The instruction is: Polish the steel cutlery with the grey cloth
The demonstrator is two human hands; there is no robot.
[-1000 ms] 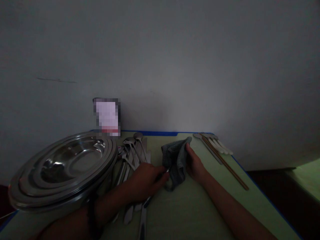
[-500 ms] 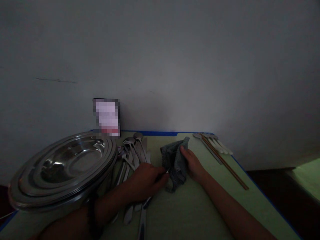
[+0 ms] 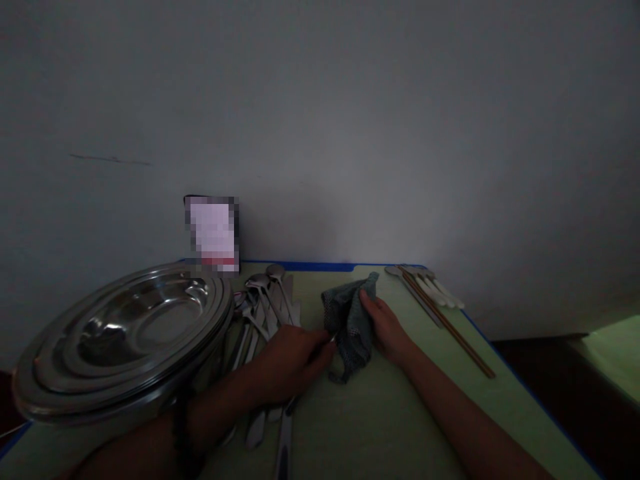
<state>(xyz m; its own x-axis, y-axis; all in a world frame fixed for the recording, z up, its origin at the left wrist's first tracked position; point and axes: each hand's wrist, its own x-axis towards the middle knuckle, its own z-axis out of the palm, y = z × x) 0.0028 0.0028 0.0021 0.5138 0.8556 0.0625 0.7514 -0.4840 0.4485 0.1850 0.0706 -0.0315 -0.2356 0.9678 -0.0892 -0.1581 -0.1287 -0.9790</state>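
Observation:
My right hand grips a grey-green checked cloth, its fingers mostly behind the folds. To the left of it, my left hand is closed in a pinch on a thin metal utensil. Only a small bright bit of the utensil shows at the fingertips; its other end is hidden by the cloth, so its kind cannot be made out. Beneath and beside my left hand lies a pile of metal spoons and other cutlery, with several handles pointing toward me. My left forearm partly covers this pile.
A stack of shiny steel plates or basins fills the table's left side. At the right lie wooden chopsticks, a metal spoon and white-handled cutlery. A blurred-out upright screen leans on the wall behind the blue-edged table.
Very little differs. Both hands keep their grip on the cloth and the utensil, and the whole view has shifted slightly.

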